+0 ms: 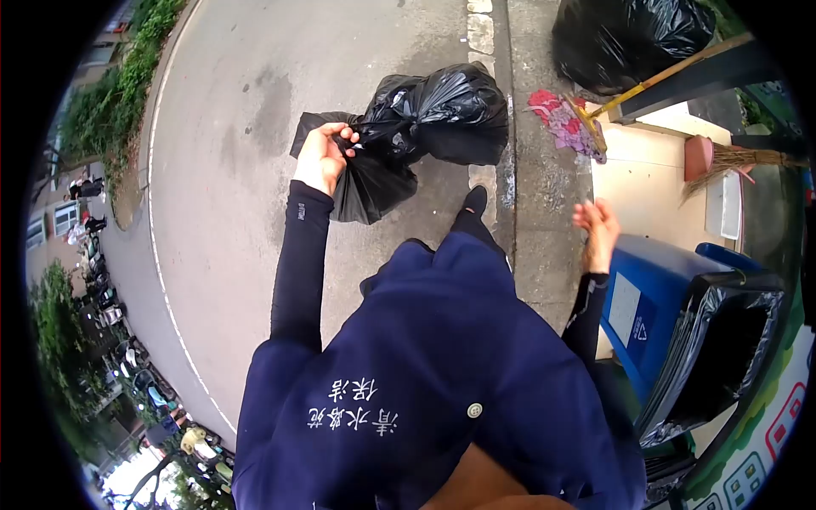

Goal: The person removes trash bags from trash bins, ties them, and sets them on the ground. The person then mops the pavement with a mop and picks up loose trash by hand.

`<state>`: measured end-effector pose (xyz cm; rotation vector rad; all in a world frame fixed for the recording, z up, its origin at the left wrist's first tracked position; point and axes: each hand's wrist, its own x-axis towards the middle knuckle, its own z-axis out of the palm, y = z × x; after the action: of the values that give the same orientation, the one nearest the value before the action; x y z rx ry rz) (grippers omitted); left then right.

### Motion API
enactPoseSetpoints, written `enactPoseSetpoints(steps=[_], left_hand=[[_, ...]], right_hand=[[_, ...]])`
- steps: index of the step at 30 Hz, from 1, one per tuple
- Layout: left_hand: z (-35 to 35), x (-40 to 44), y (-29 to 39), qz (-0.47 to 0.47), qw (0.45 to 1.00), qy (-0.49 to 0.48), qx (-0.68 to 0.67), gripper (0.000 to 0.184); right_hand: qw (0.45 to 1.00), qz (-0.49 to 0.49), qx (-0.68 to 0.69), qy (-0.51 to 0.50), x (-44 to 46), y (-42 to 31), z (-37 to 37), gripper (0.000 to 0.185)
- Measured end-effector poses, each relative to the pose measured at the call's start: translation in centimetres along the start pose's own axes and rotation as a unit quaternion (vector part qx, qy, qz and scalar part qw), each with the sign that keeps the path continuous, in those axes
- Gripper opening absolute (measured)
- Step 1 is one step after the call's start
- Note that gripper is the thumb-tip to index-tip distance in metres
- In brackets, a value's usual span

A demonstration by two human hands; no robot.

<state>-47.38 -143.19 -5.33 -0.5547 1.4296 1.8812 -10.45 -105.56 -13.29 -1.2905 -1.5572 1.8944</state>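
My left hand (325, 161) is closed around the gathered top of a black garbage bag (374, 189). Just beyond it, a fuller black garbage bag (455, 106) with a twisted neck lies on the pavement, touching the first; where one ends and the other begins is hard to tell. My right hand (600, 231) hangs in the air at the right with loosely bent fingers and nothing in it. It is nearest to the blue recycling bin (650, 285), whose black liner (693, 357) is folded over the rim.
Another large black bag (633, 42) stands at the upper right, beside a yellow-handled mop (586, 127) with a pink and purple head. A twig broom (739, 161) and pink dustpan (699, 159) lie further right. A curb (503, 204) runs between road and sidewalk.
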Motion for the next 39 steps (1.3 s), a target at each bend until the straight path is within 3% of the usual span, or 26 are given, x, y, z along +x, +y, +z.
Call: enactPoseSetpoints(steps=[2, 4, 5, 6, 7, 8, 9, 11, 12, 13, 15, 16, 19, 26, 29, 30, 31, 33, 35, 38, 39], left_hand=[[3.8, 3.3, 1.6, -0.022, 1.0, -0.016, -0.006, 0.009], [8.9, 5.4, 3.8, -0.025, 1.0, -0.016, -0.003, 0.009], [10.1, 6.9, 4.8, -0.033, 0.999, -0.04, -0.011, 0.009], [11.7, 8.2, 5.9, -0.04, 0.998, -0.055, -0.013, 0.008], [13.4, 9.2, 7.0, -0.046, 0.996, -0.071, -0.016, 0.008], [14.7, 10.5, 8.0, -0.057, 0.995, -0.085, -0.02, 0.007], [16.1, 11.6, 9.0, -0.067, 0.994, -0.088, -0.01, 0.007], [18.3, 13.6, 10.4, -0.076, 0.992, -0.101, 0.01, 0.005], [18.7, 14.0, 10.9, -0.089, 0.989, -0.119, 0.013, 0.005], [19.4, 15.5, 11.2, -0.098, 0.986, -0.132, 0.021, 0.005], [21.9, 21.5, 13.0, -0.15, 0.968, -0.187, 0.077, 0.006], [22.6, 23.3, 13.2, -0.164, 0.962, -0.201, 0.089, 0.006], [24.1, 25.3, 14.0, -0.184, 0.946, -0.233, 0.13, 0.006], [29.2, 33.1, 12.8, -0.206, 0.931, -0.214, 0.211, 0.005], [30.6, 36.4, 10.1, -0.204, 0.934, -0.177, 0.233, 0.006], [31.2, 37.8, 9.1, -0.203, 0.935, -0.156, 0.246, 0.006], [31.8, 39.2, 8.1, -0.202, 0.934, -0.133, 0.263, 0.007], [32.0, 41.7, 6.3, -0.192, 0.927, -0.119, 0.299, 0.009], [32.1, 44.1, 4.3, -0.166, 0.929, -0.102, 0.315, 0.009], [31.9, 47.3, 1.5, -0.151, 0.944, -0.08, 0.284, 0.009], [32.1, 48.4, 0.9, -0.147, 0.946, -0.075, 0.278, 0.008]], right_hand=[[0.995, -0.015, 0.001, -0.095, 6.4, 1.1, 7.4, 0.031], [0.964, -0.142, -0.21, -0.082, 10.9, 5.6, 14.8, 0.036], [0.913, -0.176, -0.355, -0.099, 10.6, 3.6, 18.0, 0.045], [0.89, -0.144, -0.422, -0.098, 10.9, 2.9, 21.1, 0.049], [0.92, -0.022, -0.369, -0.132, 12.3, 3.5, 23.7, 0.063], [0.956, 0.258, -0.042, -0.134, 12.9, 2.5, 25.8, 0.071], [0.882, 0.405, 0.213, -0.116, 13.9, 1.1, 26.9, 0.074], [0.761, 0.397, 0.509, -0.073, 17.4, 3.7, 29.1, 0.074], [0.742, 0.394, 0.542, -0.028, 18.0, 4.0, 29.8, 0.052], [0.742, 0.383, 0.55, -0.016, 19.0, 4.4, 30.6, 0.052], [0.753, 0.271, 0.59, 0.104, 22.9, 5.2, 33.1, 0.032], [0.744, 0.271, 0.598, 0.127, 24.0, 4.7, 33.2, 0.019], [0.775, 0.209, 0.561, 0.201, 25.7, 5.4, 33.5, 0.014], [0.789, 0.231, 0.51, 0.251, 30.8, 6.0, 32.6, 0.014], [0.831, 0.279, 0.475, 0.076, 33.9, 7.4, 30.6, 0.042], [0.841, 0.308, 0.444, 0.019, 35.5, 7.5, 29.5, 0.06], [0.86, 0.324, 0.392, 0.05, 36.4, 7.8, 28.5, 0.063], [0.889, 0.372, 0.246, 0.103, 38.7, 9.5, 25.8, 0.046], [0.889, 0.359, 0.149, 0.243, 41.0, 11.1, 23.6, 0.034], [0.902, 0.291, 0.164, 0.273, 45.9, 13.2, 21.0, 0.034], [0.919, 0.25, 0.093, 0.29, 48.0, 13.9, 20.9, 0.043]])
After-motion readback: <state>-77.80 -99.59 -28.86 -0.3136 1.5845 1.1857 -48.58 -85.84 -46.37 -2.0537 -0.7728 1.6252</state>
